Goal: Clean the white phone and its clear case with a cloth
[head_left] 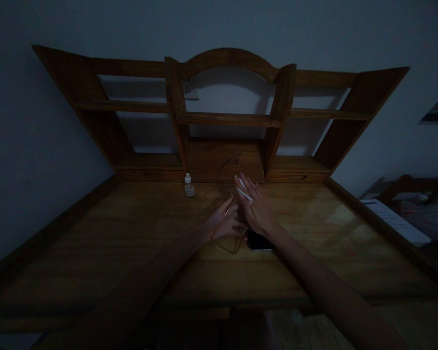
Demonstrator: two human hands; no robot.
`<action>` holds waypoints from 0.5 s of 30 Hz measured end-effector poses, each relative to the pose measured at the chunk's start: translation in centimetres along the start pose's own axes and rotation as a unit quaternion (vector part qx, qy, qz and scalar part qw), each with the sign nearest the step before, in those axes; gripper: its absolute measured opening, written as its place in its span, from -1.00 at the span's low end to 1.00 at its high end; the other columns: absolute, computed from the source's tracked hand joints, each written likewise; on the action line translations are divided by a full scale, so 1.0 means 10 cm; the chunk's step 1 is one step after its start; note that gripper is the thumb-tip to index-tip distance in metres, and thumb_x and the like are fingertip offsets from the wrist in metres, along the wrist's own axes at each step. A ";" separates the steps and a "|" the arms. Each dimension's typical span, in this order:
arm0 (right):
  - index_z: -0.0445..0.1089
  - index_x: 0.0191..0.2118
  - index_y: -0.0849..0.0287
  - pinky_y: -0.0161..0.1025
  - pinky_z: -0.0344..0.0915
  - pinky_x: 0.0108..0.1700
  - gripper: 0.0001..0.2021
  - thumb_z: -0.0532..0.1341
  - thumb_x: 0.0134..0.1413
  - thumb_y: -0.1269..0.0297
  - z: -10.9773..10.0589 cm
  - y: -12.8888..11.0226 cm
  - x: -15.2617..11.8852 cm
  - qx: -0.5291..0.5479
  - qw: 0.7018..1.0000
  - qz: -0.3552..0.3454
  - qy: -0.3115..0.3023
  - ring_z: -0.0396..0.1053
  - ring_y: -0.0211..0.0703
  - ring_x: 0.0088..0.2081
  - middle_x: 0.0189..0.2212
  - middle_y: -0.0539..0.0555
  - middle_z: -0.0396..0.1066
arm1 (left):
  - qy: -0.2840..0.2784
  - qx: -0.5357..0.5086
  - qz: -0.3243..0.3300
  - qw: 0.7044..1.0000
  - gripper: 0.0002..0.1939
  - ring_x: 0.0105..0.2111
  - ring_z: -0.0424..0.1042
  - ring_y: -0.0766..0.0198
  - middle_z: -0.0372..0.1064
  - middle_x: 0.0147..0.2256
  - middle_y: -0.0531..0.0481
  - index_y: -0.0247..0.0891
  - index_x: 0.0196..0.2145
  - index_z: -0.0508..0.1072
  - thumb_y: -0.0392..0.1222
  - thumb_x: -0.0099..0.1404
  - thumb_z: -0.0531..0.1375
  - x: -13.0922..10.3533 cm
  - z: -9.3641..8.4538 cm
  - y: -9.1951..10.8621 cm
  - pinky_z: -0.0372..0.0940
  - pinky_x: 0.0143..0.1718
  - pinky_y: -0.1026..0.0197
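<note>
Near the middle of the wooden desk, my left hand [228,223] holds a thin, gold-rimmed, see-through item [233,251], whose exact form is hard to make out in the dim light. My right hand [255,206] lies over the fingers of my left hand and has a folded white cloth or tissue [244,190] between its fingers. Under my right wrist, a dark phone [260,241] lies flat on the desk, partly covered. Behind and to the left of the hands stands a small clear bottle [189,188] with a white cap.
A wooden shelf unit [229,119] rises along the back of the desk [131,233], with a wall socket [191,92] behind it. Raised wooden edges run along both sides. Beyond the right edge are white papers [396,222] and a clear plastic bag [430,206].
</note>
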State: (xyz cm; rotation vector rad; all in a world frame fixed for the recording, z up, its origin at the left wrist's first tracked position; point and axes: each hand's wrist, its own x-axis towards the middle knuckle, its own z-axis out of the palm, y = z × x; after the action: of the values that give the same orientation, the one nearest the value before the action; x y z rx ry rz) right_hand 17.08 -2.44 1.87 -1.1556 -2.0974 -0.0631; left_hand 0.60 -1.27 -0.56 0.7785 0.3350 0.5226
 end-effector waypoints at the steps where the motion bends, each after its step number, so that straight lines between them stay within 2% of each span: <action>1: -0.13 0.41 -0.09 0.16 -0.01 0.34 -0.49 -0.25 0.42 0.09 0.01 0.02 0.00 0.028 0.999 0.013 0.011 -0.05 -0.01 0.38 0.40 -0.03 -0.06 | -0.003 -0.005 -0.005 1.000 -0.43 -0.18 0.49 -0.02 0.45 -0.07 -0.21 -0.18 0.06 0.38 0.26 0.39 -0.10 0.00 0.00 0.00 0.34 -0.20 -0.08; 3: 0.00 0.38 -0.05 0.09 0.16 0.26 -0.48 -0.26 0.42 0.06 0.02 0.08 -0.02 0.089 0.995 0.046 0.027 0.20 -0.01 0.27 0.28 0.03 0.22 | -0.014 -0.031 -0.010 0.999 -0.48 -0.17 0.48 0.01 0.45 -0.09 -0.19 -0.18 0.01 0.40 0.22 0.40 -0.08 0.00 0.00 -0.01 0.33 -0.21 -0.01; 5: 0.22 0.28 0.02 -0.02 0.36 0.08 -0.45 -0.26 0.41 0.00 0.05 0.14 -0.04 0.138 0.985 0.096 0.029 0.44 0.01 0.04 0.02 0.09 0.49 | -0.021 -0.062 -0.015 0.998 -0.54 -0.17 0.48 0.05 0.45 -0.10 -0.16 -0.16 -0.01 0.41 0.18 0.41 -0.05 0.01 0.02 -0.03 0.32 -0.23 0.04; 6: 0.34 0.18 0.07 -0.06 0.41 -0.03 -0.43 -0.25 0.40 -0.04 0.07 0.17 -0.05 0.156 0.980 0.122 0.027 0.51 0.01 -0.10 -0.14 0.10 0.55 | -0.020 -0.075 -0.018 0.997 -0.55 -0.19 0.48 0.06 0.45 -0.11 -0.15 -0.15 -0.02 0.41 0.18 0.40 -0.04 0.01 0.03 -0.04 0.31 -0.25 0.06; 8: 0.49 -0.07 0.14 -0.11 0.44 -0.20 -0.38 -0.22 0.37 -0.12 0.10 0.23 -0.07 0.186 0.968 0.166 0.028 0.52 0.00 -0.31 -0.38 0.09 0.54 | -0.014 -0.092 -0.020 0.995 -0.54 -0.23 0.47 0.08 0.45 -0.14 -0.14 -0.14 -0.01 0.41 0.19 0.39 -0.03 0.02 0.06 -0.05 0.29 -0.31 0.10; 10: 0.50 -0.23 0.16 -0.12 0.43 -0.26 -0.37 -0.19 0.34 -0.17 0.13 0.25 -0.09 0.218 0.956 0.190 0.046 0.50 -0.01 -0.37 -0.44 0.09 0.51 | -0.005 -0.098 -0.018 0.995 -0.49 -0.29 0.47 0.11 0.46 -0.17 -0.15 -0.16 0.01 0.41 0.23 0.38 -0.04 0.03 0.08 -0.06 0.27 -0.36 0.14; 11: 0.49 -0.25 0.15 -0.12 0.44 -0.27 -0.38 -0.17 0.33 -0.18 0.14 0.26 -0.10 0.232 0.951 0.195 0.060 0.50 -0.01 -0.36 -0.43 0.09 0.52 | 0.000 -0.098 -0.017 0.995 -0.46 -0.31 0.47 0.12 0.46 -0.19 -0.15 -0.17 0.02 0.41 0.26 0.38 -0.05 0.03 0.08 -0.05 0.26 -0.38 0.15; 13: 0.49 -0.23 0.14 -0.11 0.45 -0.27 -0.39 -0.16 0.32 -0.18 0.15 0.25 -0.12 0.246 0.945 0.196 0.087 0.50 0.00 -0.33 -0.39 0.09 0.53 | 0.007 -0.098 -0.019 0.995 -0.39 -0.35 0.46 0.14 0.47 -0.22 -0.15 -0.20 0.03 0.41 0.31 0.36 -0.07 0.02 0.09 -0.04 0.25 -0.40 0.16; 15: 0.47 -0.13 0.12 -0.08 0.47 -0.24 -0.38 -0.20 0.34 -0.17 0.15 0.23 -0.15 0.242 0.949 0.180 0.092 0.51 0.02 -0.29 -0.35 0.10 0.54 | 0.006 -0.101 -0.018 0.995 -0.37 -0.35 0.46 0.14 0.47 -0.24 -0.15 -0.22 0.02 0.43 0.33 0.35 -0.07 0.01 0.10 -0.03 0.25 -0.40 0.17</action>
State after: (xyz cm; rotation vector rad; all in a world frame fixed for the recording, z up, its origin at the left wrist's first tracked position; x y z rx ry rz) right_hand 18.44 -1.59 -0.74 -1.1491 -1.5850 0.4722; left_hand 1.27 -2.00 -0.10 0.5720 0.3023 0.5181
